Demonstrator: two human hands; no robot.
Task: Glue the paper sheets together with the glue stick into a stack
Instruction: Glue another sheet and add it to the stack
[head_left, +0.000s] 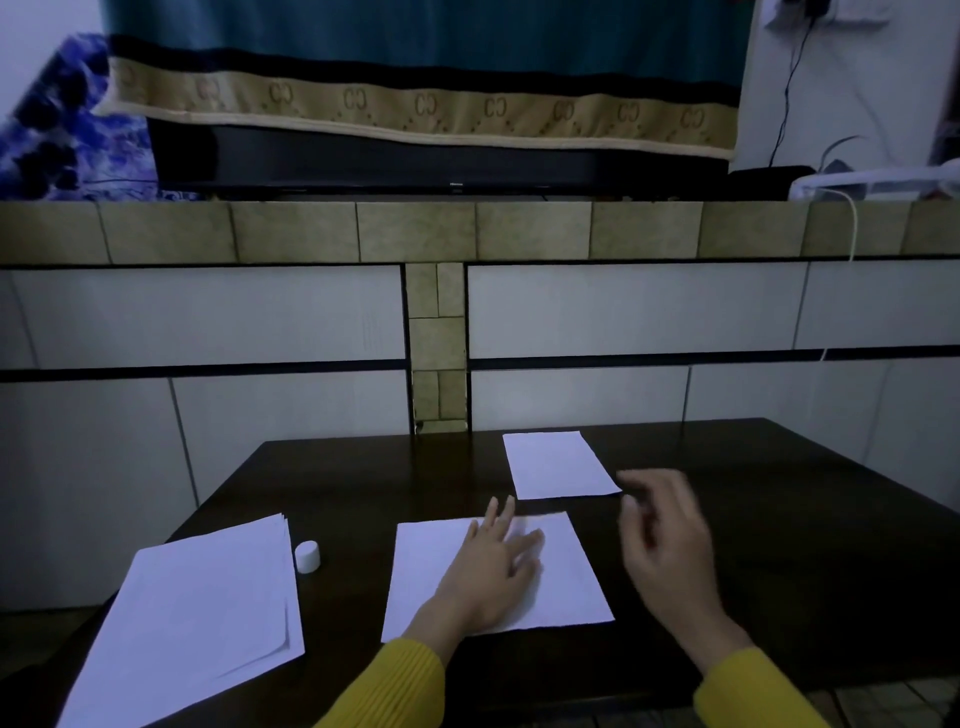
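Nearest the camera, at the bottom of the frame, two yellow ribbed sleeves (395, 686) reach onto a dark wooden table (779, 545). In the lower left lies a loose pile of white paper sheets (192, 618), its edges slightly fanned. Just right of the pile's upper corner stands a small white cap (307, 556), apart from the paper. In the lower middle, the left hand (488, 566) rests palm down on a single white sheet (566, 582), fingers straight and spread. Above it, right of centre, a smaller-looking white sheet (558, 464) lies flat near the table's far edge. To the right, the right hand (670, 540) hovers above the bare table, blurred, fingers loosely curled; whether it holds anything cannot be told. No glue stick body is visible.
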